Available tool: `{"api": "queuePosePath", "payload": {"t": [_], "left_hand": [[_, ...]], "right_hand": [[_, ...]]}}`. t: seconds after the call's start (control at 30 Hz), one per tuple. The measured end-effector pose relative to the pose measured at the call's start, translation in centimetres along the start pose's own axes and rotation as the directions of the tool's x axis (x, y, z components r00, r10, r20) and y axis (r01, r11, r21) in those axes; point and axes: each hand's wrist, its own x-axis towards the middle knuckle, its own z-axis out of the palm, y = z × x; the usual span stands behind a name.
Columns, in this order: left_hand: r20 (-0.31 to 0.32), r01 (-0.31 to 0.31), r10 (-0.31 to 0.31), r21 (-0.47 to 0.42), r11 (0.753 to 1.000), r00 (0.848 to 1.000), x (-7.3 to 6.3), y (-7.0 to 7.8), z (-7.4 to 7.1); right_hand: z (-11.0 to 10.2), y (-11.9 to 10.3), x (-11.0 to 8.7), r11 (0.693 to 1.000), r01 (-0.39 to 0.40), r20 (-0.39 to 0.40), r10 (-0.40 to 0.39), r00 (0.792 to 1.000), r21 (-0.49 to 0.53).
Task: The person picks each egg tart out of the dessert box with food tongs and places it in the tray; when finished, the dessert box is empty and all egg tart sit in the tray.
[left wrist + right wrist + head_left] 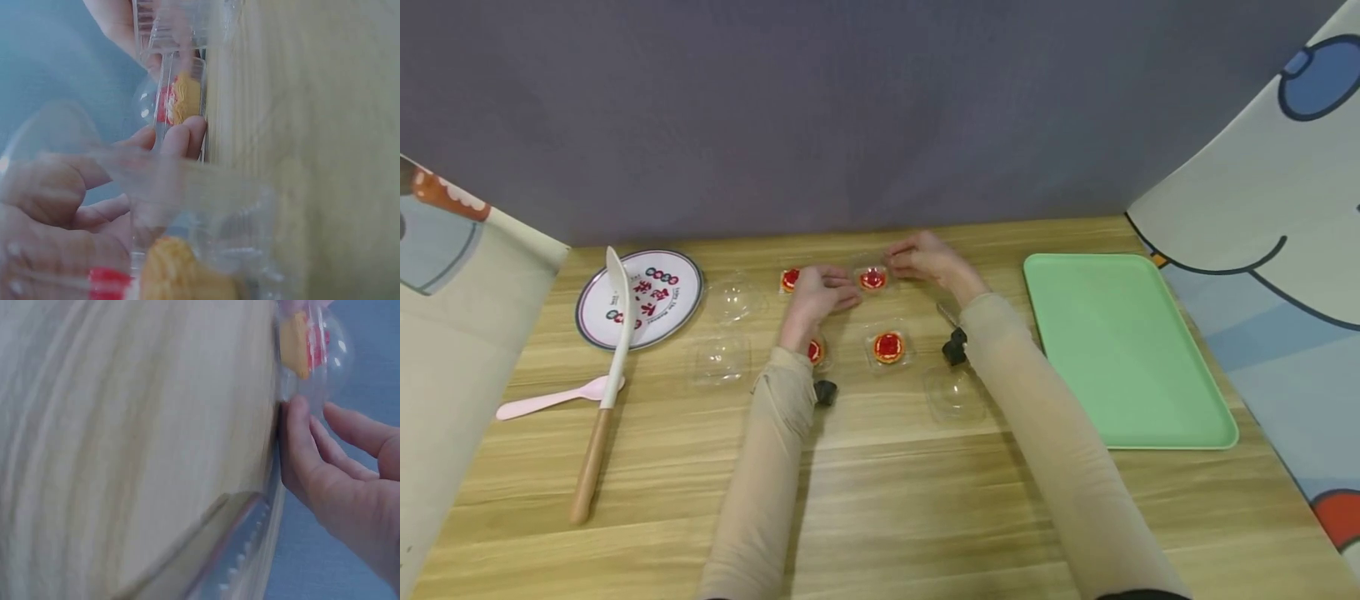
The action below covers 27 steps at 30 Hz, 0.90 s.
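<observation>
A clear plastic box with a domed lid (872,265) holds a small tart (872,279) with red topping, at the back middle of the table. My left hand (822,297) pinches its left edge between thumb and fingertips, as the left wrist view shows. On the opposite side, my right hand (934,265) pinches the rim, with the dome (339,350) sitting over the tart (300,347). Another boxed tart (789,279) is partly behind my left hand. Nearer me are a boxed tart (889,347) and one more tart (815,351) half hidden by the left wrist.
Clear domed pieces lie left (733,300), front left (722,360) and right (955,393). A ladle (617,358) with wooden handle lies across a printed plate (655,312), beside a pink spoon (553,400). A green tray (1123,350) stands right. A toothed metal utensil (237,550) lies near my right hand.
</observation>
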Motion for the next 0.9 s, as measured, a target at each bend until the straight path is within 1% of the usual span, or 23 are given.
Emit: {"api": "queuePosePath", "payload": {"t": [0.17,0.3,0.37,0.6,0.9], "left_hand": [[0.004,0.003,-0.003,-0.007,1.0,1.0,-0.1,0.1,-0.2],[0.011,-0.007,0.007,-0.005,1.0,1.0,-0.2,0.1,-0.3],[0.01,-0.013,0.013,0.0,1.0,1.0,-0.2,0.0,-0.3],[0.005,-0.032,0.032,-0.001,0.999,0.999,-0.3,-0.1,-0.3],[-0.007,-0.012,0.011,-0.028,1.0,1.0,-0.2,-0.1,-0.3]], "right_hand": [[-0.2,0.0,-0.1,1.0,-0.01,0.019,0.01,1.0,0.01],[-0.5,0.1,-0.2,1.0,-0.013,0.043,0.013,0.999,0.002],[-0.6,0.1,-0.2,1.0,-0.024,0.055,0.023,0.998,0.014],[-1.1,0.1,-0.3,0.994,-0.06,0.09,0.052,0.995,0.088],[-1.2,0.1,-0.4,0.98,-0.084,0.093,0.067,0.993,0.182]]}}
